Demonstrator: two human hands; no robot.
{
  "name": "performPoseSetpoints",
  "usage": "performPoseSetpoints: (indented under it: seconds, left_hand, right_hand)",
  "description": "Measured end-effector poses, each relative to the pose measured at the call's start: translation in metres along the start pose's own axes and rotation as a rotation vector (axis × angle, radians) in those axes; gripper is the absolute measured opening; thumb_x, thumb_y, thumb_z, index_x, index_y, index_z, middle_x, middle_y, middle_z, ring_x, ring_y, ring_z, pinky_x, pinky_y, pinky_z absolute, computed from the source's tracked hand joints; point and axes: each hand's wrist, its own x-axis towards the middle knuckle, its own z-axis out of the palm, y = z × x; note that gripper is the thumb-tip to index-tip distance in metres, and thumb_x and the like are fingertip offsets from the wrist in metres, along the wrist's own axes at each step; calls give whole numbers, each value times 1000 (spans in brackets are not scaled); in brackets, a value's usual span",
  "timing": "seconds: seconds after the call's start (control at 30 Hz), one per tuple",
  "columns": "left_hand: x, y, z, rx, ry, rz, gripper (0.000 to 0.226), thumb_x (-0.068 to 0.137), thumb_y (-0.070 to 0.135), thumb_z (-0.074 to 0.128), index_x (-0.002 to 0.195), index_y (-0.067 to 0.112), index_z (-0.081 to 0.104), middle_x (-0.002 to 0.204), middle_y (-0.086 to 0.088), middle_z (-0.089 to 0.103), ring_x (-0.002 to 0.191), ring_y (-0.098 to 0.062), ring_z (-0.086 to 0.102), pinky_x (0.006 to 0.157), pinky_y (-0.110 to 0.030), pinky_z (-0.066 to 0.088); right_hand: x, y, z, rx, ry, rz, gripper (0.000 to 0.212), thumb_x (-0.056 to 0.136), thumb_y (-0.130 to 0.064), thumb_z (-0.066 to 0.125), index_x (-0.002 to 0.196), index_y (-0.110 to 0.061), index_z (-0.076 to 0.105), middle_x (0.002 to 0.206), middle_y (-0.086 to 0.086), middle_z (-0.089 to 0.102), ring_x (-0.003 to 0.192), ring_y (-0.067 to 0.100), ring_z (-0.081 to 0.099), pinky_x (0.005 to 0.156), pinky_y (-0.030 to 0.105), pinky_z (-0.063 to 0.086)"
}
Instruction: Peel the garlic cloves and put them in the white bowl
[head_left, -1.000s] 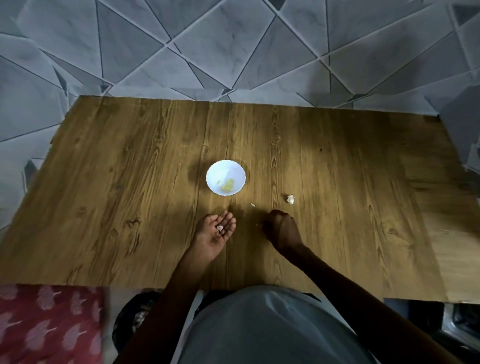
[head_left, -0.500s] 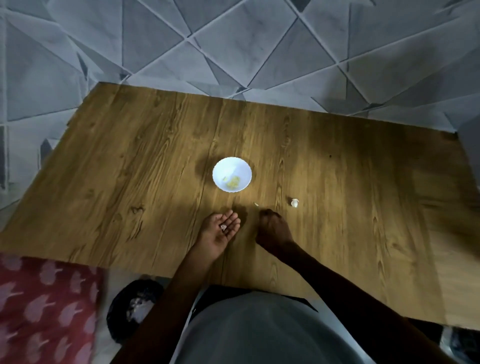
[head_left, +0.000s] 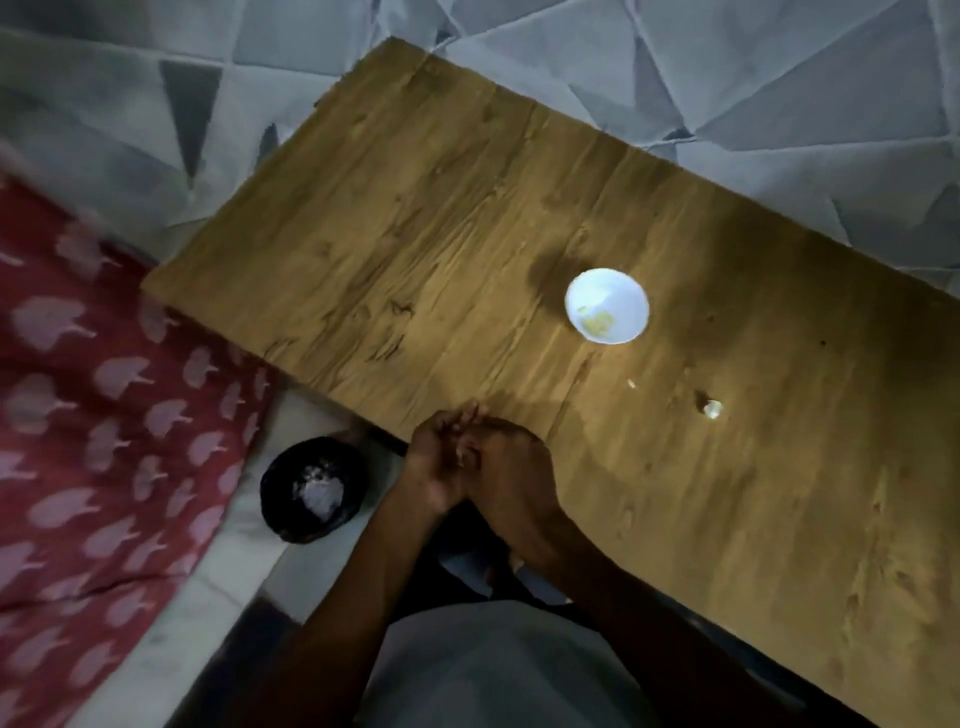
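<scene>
Head: white bowl (head_left: 609, 289), yellowish bits (head_left: 597, 325) inside

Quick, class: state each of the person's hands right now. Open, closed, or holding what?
Left hand: cupped against the other hand, contents hidden; cannot be told.
Right hand: fingers curled into the other palm, grip hidden; cannot be told.

The worktop (head_left: 467, 234) is brown wood or a wood-look board, matt, with strong dark grain. The white bowl (head_left: 618, 291) looks smooth and faintly glossy; plastic or ceramic, I cannot tell. The garlic clove (head_left: 712, 409) has a pale, dry-looking skin. The floor (head_left: 779, 78) is smooth grey marbled tile. The red cloth (head_left: 104, 389) is soft fabric with a pink print. The black bag (head_left: 280, 514) looks like crinkled plastic film.
</scene>
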Motion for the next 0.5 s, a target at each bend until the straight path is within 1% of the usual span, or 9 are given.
performPoseSetpoints:
  seconds: [0.07,0.1,0.17,0.27,0.33,0.37,0.4,0.43,0.5]
  left_hand:
    - [-12,16,-16,-65,19,27,28,99,16,39,90,5,63,78,-7,71,59,-16,70,55,-22,54]
    - [-19,30,-32,-108,12,50,29,100,15,38,90,3,62,74,-8,71,56,-15,70,47,-20,52]
    - [-26,57,-62,-162,14,93,28,101,13,37,90,2,61,71,-8,72,53,-15,68,44,-19,52]
    - [-26,102,-129,-218,77,147,29,100,14,36,94,4,63,75,-8,73,59,-16,70,52,-23,56]
    - [-17,127,-169,-224,140,154,32,101,16,33,102,3,62,89,-8,73,69,-17,72,51,-25,56]
    - [-10,142,-196,-227,177,149,35,102,16,31,112,1,61,103,-9,70,84,-18,72,57,-27,57]
    - [0,154,-218,-224,219,150,38,102,16,29,123,0,57,118,-10,64,101,-21,67,68,-28,55]
    - [18,165,-250,-238,256,159,42,102,16,28,133,-2,51,128,-13,58,112,-25,61,78,-29,51]
    - [58,181,-306,-244,330,160,44,101,14,28,137,-4,47,134,-18,54,116,-31,57,91,-33,46]
  right_hand:
    - [3,-15,4,58,-5,-27,23,94,-17,54,97,-16,76,98,3,72,88,17,67,82,26,52]
    - [7,-31,11,129,-54,-63,24,93,-15,54,102,-15,76,105,3,71,95,17,65,88,24,49]
    - [11,-58,28,276,-147,-93,34,85,-10,51,108,-16,75,112,3,70,103,16,63,93,23,47]
    - [23,-99,85,415,-204,-71,40,79,-9,45,103,-21,74,106,-2,72,99,15,66,87,35,54]
    - [27,-118,124,462,-251,-19,29,87,-7,53,102,-19,74,103,-4,73,95,12,67,84,28,54]
    - [28,-130,153,467,-279,11,24,90,-7,56,102,-18,74,103,-4,73,95,10,66,83,21,51]
    - [28,-136,178,471,-296,38,21,92,-9,58,103,-18,74,104,-3,73,95,9,66,82,15,48]
    - [29,-144,212,482,-332,64,20,94,-14,58,106,-17,73,106,-3,73,97,9,66,82,13,47]
    - [29,-152,274,557,-416,112,24,96,-24,54,110,-19,72,110,-7,71,102,2,64,87,15,47]
